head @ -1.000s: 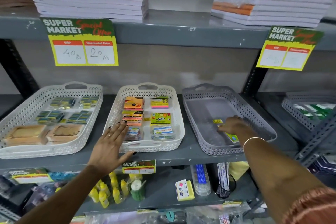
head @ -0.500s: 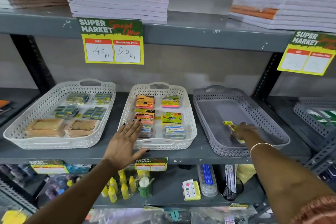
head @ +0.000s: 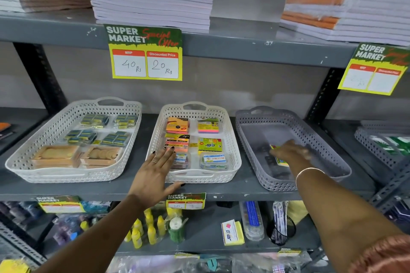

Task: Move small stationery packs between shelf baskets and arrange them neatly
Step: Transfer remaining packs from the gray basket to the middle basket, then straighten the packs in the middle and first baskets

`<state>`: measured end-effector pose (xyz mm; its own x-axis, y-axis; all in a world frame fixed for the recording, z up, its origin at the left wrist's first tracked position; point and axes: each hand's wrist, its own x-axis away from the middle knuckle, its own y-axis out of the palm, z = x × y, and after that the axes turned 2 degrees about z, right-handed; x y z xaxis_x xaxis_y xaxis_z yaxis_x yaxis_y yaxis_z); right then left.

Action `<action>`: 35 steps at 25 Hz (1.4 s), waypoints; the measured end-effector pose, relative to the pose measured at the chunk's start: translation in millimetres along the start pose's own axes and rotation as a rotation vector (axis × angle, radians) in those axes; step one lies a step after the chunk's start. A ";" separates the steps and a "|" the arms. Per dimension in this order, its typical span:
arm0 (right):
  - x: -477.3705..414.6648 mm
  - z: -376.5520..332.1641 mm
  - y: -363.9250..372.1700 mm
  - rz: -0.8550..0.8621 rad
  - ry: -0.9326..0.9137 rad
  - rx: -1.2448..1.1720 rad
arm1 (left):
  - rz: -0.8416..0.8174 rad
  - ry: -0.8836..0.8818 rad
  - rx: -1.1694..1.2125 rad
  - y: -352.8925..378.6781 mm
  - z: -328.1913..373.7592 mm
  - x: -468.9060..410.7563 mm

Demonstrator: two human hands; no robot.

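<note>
Grey metal shelf [head: 244, 186] in a shop rack, head view only; stacked notebooks on the level above, price cards clipped to the shelf lips. Three perforated baskets stand side by side along the shelf, none touching. Left white basket [head: 22, 162]: wrapped dark packs at the back, tan packs at the front. Middle white basket [head: 235, 157]: two columns of sticky-note packs [head: 177, 125], small clear boxes at its front end. Grey basket [head: 332, 159] toward the right end of the shelf: nearly bare floor, one small yellow pack [head: 281, 163] lying flat near its front. Right hand [head: 288, 153] reaches in over the front rim, palm down on the pack, which lies under and just right of the hand, mostly hidden. Image blurred here; cannot tell whether the fingers pinch the pack or only press on it, nor which way its long axis runs. Left hand [head: 156, 175] spread flat, fingers apart, holding nothing; fingertips over the front-left corner of the middle basket, thumb along its front wall. Judgement: right hand is the nearer one and is setting or squaring the pack. Open room lies toward the back and right of the grey basket; the front wall is close, so any slide should go backward.
</note>
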<state>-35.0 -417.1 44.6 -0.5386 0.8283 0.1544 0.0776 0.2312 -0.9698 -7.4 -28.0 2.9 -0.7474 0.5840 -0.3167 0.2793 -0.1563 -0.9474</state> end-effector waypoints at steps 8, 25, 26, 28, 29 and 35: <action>60.8 -129.9 -22.8 0.008 -0.798 -0.078 | -0.007 0.007 0.039 -0.5 -0.1 -0.7; 49.1 -173.5 53.3 -0.294 -0.965 0.365 | 0.059 0.051 0.111 9.4 -2.8 -1.7; 49.6 -173.6 49.7 -0.312 -0.950 0.357 | 0.053 0.056 0.109 8.8 -2.9 -1.7; 55.3 -172.3 38.2 -0.318 -0.927 0.275 | 0.052 0.047 0.133 6.5 -2.4 -1.3; 60.9 -169.7 30.3 -0.303 -0.923 0.213 | 0.062 0.029 0.178 3.0 -0.7 -1.9; 101.1 -133.7 12.5 -0.372 -0.930 0.120 | -0.119 -0.078 0.418 -24.6 -17.7 -52.8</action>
<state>23.7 -262.2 73.4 -0.9561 -0.0244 0.2919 -0.2857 0.2984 -0.9107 35.8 -40.9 43.8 -0.8077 0.5576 -0.1918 -0.0669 -0.4097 -0.9097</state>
